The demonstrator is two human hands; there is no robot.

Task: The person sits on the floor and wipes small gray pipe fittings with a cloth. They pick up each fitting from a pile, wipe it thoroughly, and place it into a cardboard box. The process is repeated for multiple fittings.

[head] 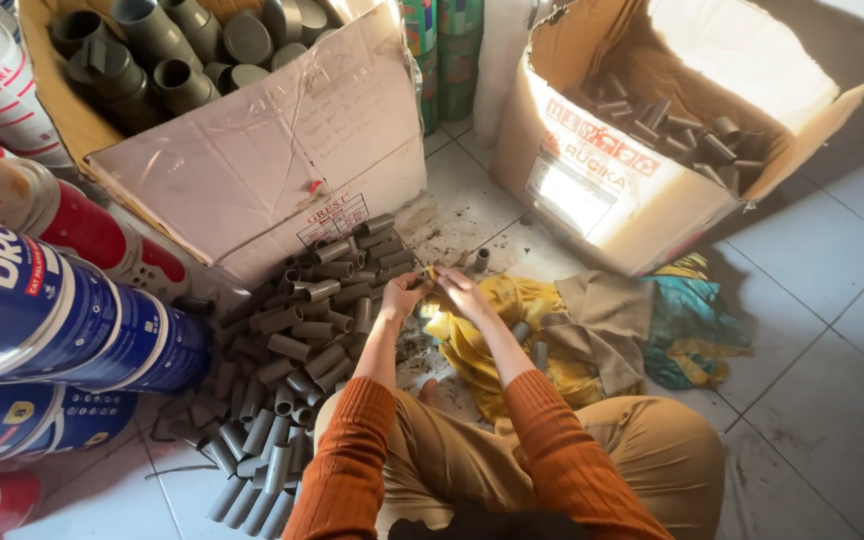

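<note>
I sit on a tiled floor with both arms in orange ribbed sleeves stretched forward. My left hand [401, 296] and my right hand [462, 290] meet over a small grey pipe piece [430, 277], and both hands grip it; most of it is hidden by my fingers. A yellow cloth [512, 300] lies right under and beside my hands. To my left a heap of short grey pipe pieces [292, 370] spreads over the floor, its near edge touching my left knee.
A cardboard box of larger grey pipe fittings [252, 150] stands at the back left. Another open cardboard box with short pipe pieces [652, 140] stands at the back right. Blue and red paint cans [62, 320] are stacked at the left. Brown and teal rags [652, 320] lie to the right.
</note>
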